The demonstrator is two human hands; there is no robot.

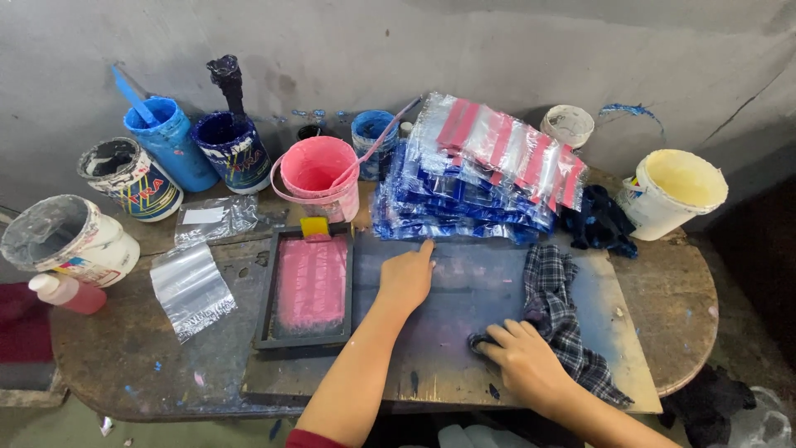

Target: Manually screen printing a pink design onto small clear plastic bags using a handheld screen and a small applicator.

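Note:
My left hand (406, 278) lies flat on the dark, ink-stained board (464, 365), fingers pointing toward a stack of printed plastic bags (481, 170) with red and blue stripes. My right hand (522, 361) presses a dark plaid rag (564, 311) against the board near its front edge. Left of my left hand sits a black-framed printing screen (307, 286) covered in pink ink, with a yellow-handled squeegee (315, 226) at its far end.
Along the wall stand several paint buckets: a pink one (319, 174), blue ones (170, 141), white ones (70, 236), and a cream one (676, 191) at right. Clear plastic bags (191, 286) lie at left beside a pink bottle (70, 292). A dark cloth (601, 220) lies by the stack.

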